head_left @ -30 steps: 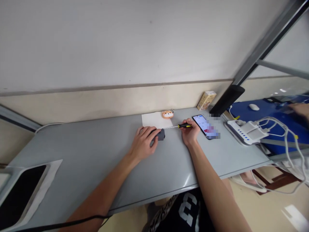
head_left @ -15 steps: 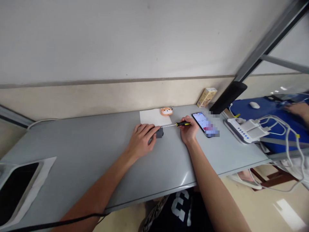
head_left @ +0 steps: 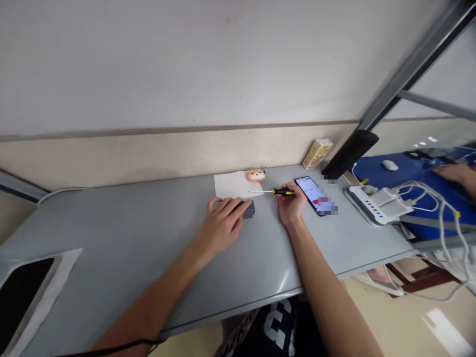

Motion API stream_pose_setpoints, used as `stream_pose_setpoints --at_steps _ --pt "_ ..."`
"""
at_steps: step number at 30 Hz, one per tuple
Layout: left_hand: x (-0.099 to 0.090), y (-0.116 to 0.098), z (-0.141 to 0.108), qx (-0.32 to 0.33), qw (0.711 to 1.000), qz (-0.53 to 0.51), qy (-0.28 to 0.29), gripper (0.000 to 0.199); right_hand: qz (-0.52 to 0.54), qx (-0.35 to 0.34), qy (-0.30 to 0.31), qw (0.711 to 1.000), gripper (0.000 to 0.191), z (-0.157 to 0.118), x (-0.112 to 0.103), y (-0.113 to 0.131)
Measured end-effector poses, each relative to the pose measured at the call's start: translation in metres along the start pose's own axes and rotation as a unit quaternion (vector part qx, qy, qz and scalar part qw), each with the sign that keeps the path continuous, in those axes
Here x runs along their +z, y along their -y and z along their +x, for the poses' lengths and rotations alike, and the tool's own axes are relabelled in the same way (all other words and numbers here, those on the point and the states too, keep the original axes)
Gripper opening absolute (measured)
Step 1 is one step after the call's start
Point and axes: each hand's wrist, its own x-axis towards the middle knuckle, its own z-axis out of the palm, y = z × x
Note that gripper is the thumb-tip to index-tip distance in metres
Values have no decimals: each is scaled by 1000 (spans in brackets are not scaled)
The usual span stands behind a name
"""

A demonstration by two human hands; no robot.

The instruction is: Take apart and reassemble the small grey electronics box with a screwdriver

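My left hand point(head_left: 222, 225) is closed over a small dark grey box-shaped object point(head_left: 249, 210) on the grey desk point(head_left: 148, 228); the palm and fingers hide much of it. My right hand point(head_left: 292, 204) grips the black and yellow handle of a screwdriver point(head_left: 281, 192). Its thin metal shaft points left, and the tip is above and apart from the grey object, over the edge of a white paper sheet point(head_left: 228, 185). An orange and white animal-faced item point(head_left: 256, 175) lies at the paper's back right corner.
Right of my right hand lies a lit phone point(head_left: 310, 188). Behind it stand a small yellowish carton point(head_left: 317, 153) and a black cylinder point(head_left: 349, 154). A white power strip point(head_left: 379, 204) with cables sits at the right edge. At left is a black-screened device point(head_left: 26, 292). Another person's hand point(head_left: 453, 172) rests far right.
The screwdriver tip has come away from the grey object and now hangs above it. My left hand and the object have shifted slightly toward me and to the right.
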Motion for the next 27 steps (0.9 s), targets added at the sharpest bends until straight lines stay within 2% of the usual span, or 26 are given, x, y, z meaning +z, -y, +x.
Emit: stream_pose_setpoints --at_steps 3,7,9,13,17,21,24,27 --pt "0 5 -1 -21 999 -34 -29 42 -8 -4 3 1000 12 0 -1 -1" --pt "-4 25 -1 -92 986 -126 -62 31 -12 -3 -14 1000 10 1 -2 1" --pt "-5 36 0 -139 965 -216 -50 25 -20 2 -32 999 10 2 -1 2" --pt "-4 51 1 -221 900 -375 -3 18 -20 7 -47 999 10 3 0 3" --pt "3 56 -1 -267 858 -439 6 18 -8 11 -54 998 8 2 2 4" --pt "8 57 -4 -280 828 -486 6 20 -7 16 -61 998 8 2 3 5" --pt "9 56 -3 -288 823 -489 4 21 -6 15 -60 998 8 3 2 5" --pt "9 54 -2 -295 835 -465 -2 21 -6 14 -64 998 8 3 0 4"
